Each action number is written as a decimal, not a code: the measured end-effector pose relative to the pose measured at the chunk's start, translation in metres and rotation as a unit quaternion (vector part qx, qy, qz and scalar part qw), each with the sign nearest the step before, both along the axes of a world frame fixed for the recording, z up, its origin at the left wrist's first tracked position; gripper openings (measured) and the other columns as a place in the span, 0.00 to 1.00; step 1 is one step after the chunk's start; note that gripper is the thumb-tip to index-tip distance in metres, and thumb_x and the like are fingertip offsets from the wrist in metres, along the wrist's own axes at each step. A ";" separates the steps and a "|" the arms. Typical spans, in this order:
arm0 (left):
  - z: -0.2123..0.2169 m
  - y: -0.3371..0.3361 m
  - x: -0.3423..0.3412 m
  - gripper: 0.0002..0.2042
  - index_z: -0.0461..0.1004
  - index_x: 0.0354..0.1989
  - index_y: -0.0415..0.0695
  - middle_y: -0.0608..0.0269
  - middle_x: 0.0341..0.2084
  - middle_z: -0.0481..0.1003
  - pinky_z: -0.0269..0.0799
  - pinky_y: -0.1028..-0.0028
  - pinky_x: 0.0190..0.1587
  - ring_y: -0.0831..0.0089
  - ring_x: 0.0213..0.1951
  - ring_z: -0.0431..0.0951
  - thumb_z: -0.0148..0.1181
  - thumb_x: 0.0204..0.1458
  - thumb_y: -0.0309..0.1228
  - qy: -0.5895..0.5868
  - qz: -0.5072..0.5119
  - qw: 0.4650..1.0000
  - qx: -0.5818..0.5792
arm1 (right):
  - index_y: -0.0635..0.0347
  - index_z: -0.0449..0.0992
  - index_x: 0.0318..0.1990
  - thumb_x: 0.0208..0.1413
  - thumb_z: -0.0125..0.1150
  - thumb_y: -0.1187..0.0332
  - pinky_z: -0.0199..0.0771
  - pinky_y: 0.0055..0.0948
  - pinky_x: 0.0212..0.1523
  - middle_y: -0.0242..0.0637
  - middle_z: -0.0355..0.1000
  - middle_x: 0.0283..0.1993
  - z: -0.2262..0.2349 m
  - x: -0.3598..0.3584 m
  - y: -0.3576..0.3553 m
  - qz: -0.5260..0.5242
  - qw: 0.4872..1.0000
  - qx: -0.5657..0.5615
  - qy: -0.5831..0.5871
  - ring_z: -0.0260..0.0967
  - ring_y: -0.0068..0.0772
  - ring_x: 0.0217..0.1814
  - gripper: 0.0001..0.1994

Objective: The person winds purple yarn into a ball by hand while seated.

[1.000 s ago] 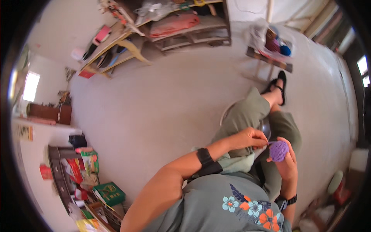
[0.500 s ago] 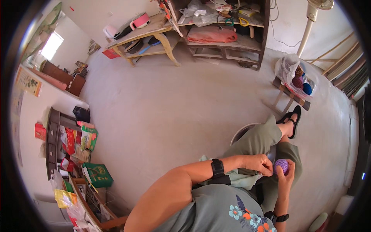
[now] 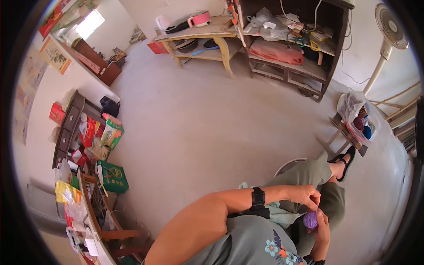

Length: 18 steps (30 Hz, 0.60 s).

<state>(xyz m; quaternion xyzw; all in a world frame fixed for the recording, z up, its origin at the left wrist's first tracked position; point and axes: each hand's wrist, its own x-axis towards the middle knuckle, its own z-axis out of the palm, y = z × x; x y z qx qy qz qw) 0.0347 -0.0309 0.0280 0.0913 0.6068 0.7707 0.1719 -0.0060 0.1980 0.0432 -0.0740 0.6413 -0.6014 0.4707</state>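
Observation:
A small ball of purple yarn (image 3: 310,220) rests in my right hand (image 3: 323,226), whose fingers and thumb close round its side. Just above the ball, my left hand (image 3: 304,195) is closed in a pinch, fingertips pointing down close to the yarn. Any strand between these fingertips is too fine to make out. Both hands are over my lap, in front of green-grey trousers (image 3: 302,172). A pale green cloth (image 3: 282,216) lies across the lap beneath my left wrist.
At the right, a small wooden stool (image 3: 349,137) bears a plastic bag (image 3: 352,110) with more yarn balls. A standing fan (image 3: 385,51) is behind it. Across the floor stand a low wooden table (image 3: 198,33) and a dark cabinet (image 3: 329,73). Bags and a green box (image 3: 112,176) crowd the left side.
The view has shifted, so the room sits further right and lower. My left hand has come from beside the yarn ball to above it, and the right hand has turned with the ball.

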 end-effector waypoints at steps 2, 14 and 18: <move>-0.004 0.001 0.004 0.08 0.79 0.34 0.37 0.68 0.27 0.78 0.70 0.78 0.36 0.82 0.31 0.74 0.66 0.55 0.31 0.005 0.019 1.000 0.002 | 0.72 0.71 0.47 0.62 0.54 0.45 0.71 0.26 0.18 0.39 0.72 0.33 -0.006 0.003 0.005 0.024 0.992 -0.111 -0.057 0.71 0.28 0.24 0.30; -0.027 0.001 0.016 0.10 0.79 0.37 0.39 0.70 0.27 0.77 0.69 0.79 0.33 0.83 0.29 0.72 0.62 0.58 0.34 -0.042 0.051 0.998 0.017 | 0.64 0.57 0.68 0.63 0.57 0.51 0.81 0.33 0.40 0.47 0.71 0.52 0.004 -0.008 0.005 -0.093 0.955 -0.279 -0.040 0.73 0.34 0.40 0.34; -0.031 0.003 0.016 0.11 0.79 0.38 0.37 0.68 0.27 0.78 0.70 0.79 0.32 0.82 0.28 0.73 0.62 0.57 0.34 -0.037 0.040 0.998 0.026 | 0.63 0.58 0.67 0.63 0.57 0.54 0.80 0.31 0.41 0.51 0.67 0.62 0.008 -0.007 -0.006 -0.147 0.956 -0.255 -0.027 0.72 0.31 0.45 0.31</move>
